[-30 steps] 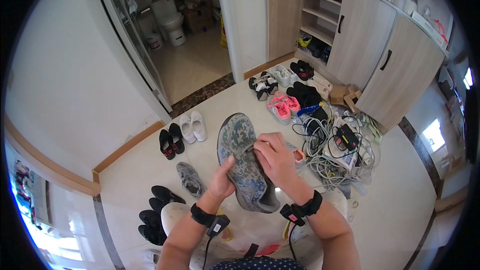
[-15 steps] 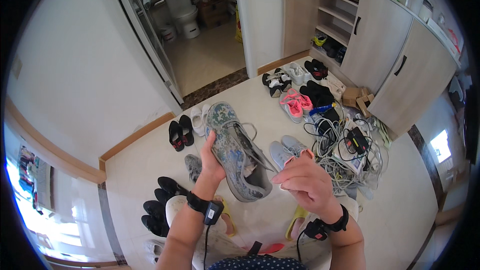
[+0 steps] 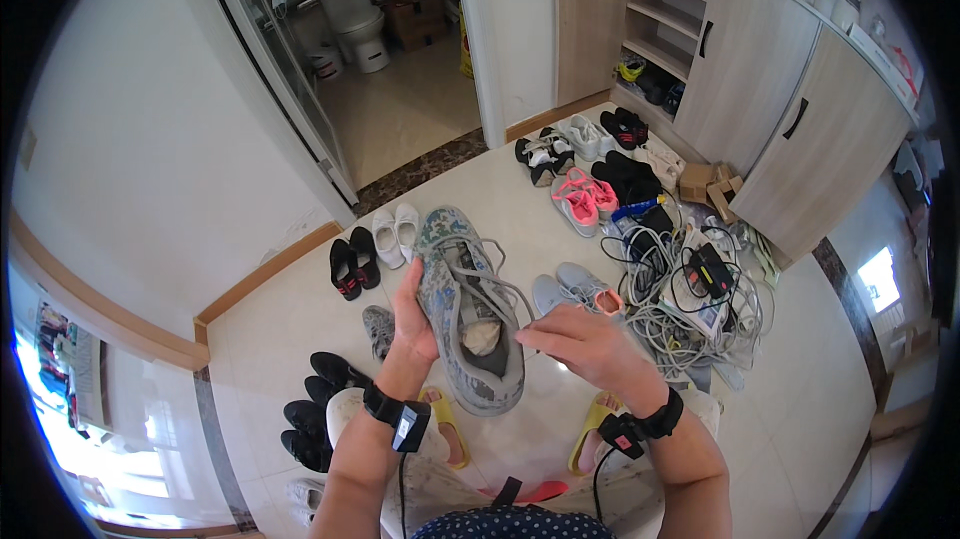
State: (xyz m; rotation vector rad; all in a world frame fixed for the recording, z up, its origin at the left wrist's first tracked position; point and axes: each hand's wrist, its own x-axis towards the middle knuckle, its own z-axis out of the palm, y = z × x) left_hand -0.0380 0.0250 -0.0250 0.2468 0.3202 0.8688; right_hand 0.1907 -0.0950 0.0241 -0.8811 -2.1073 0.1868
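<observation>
Left hand (image 3: 415,314) wraps the grey sneaker (image 3: 468,314) opening-up so my right hand (image 3: 585,344) can pinch its lace (image 3: 500,284), fingers pressed together.

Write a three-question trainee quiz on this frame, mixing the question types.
1. True or false: the left hand grips the grey patterned sneaker from its side.
2. What do the fingers of the right hand pinch?
A. a lace of the sneaker
B. a yellow sandal
C. a cable from the pile
3. Fill in: the pink sneakers lie on the floor beside the tangle of ____.

Key: 1 true; 2 A; 3 cables.
</observation>
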